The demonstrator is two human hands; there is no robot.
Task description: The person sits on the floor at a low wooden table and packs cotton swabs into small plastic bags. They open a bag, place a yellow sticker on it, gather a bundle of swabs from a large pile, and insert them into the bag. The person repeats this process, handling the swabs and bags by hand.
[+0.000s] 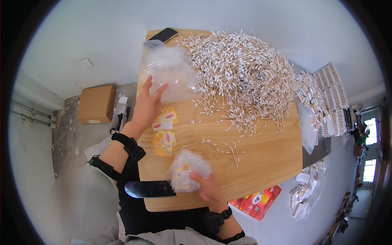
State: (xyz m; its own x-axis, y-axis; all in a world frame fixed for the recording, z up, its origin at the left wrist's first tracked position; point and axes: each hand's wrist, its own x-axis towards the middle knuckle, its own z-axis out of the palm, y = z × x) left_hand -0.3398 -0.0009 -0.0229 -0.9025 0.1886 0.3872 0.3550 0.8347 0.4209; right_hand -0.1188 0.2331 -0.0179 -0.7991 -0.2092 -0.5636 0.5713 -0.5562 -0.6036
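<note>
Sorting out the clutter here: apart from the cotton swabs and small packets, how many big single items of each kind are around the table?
Black smartphone on the wooden table: 1
Brown cardboard box on the floor: 1
Red printed bag under the table edge: 1
Total: 3

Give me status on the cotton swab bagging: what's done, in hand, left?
Done: stacks of filled packets lie off the table's far right side. In hand: the right hand holds a clear bag with yellow labels; the left hand reaches for the empty clear bags. Left: most of it, judging by the big loose heap of cotton swabs and loose yellow labels.
</note>
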